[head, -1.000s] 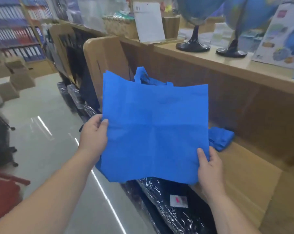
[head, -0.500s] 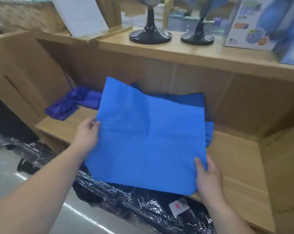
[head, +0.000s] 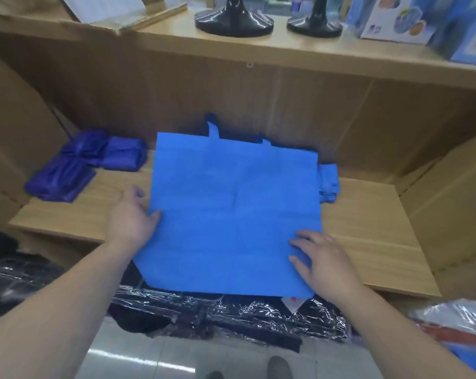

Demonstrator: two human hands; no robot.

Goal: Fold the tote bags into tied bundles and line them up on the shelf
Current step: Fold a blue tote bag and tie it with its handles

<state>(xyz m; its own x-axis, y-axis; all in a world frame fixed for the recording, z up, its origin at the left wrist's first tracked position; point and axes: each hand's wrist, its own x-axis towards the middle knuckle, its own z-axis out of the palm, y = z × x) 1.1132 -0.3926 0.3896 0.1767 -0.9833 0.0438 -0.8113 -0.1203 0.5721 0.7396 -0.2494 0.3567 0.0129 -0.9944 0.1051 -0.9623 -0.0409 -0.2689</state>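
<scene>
The left hand (head: 132, 217) is laid open at the left edge of the tote bag (head: 231, 209), with the thumb on the fabric and the fingers extended over the shelf (head: 368, 228) beside it. The right hand (head: 324, 261) is spread flat, fingers apart, and pressed on the bag's near right corner. Nothing is pinched by either hand.

The bag is laid flat on the shelf, handles (head: 213, 129) toward the back panel. Its near edge overhangs the shelf front, above the plastic-wrapped dark packs (head: 258, 315).

Handling, as judged: the fabric is expected to be light, thin and limp. A cross of crease lines is visible, so folds should be retained. Sliding on the smooth wood is likely, so one hand should be kept pressed down while the other folds. Hold is best taken at the side edges or corners, and the handles are best reserved for tying.

Purple bundles (head: 64, 176) are placed at the shelf's left end. A blue bundle (head: 328, 184) is largely hidden behind the bag's right edge, so its tie cannot be confirmed. The far handle is partly concealed. On the upper board, only two black bases (head: 234, 20) are in view, and whatever they carry is cut off.
</scene>
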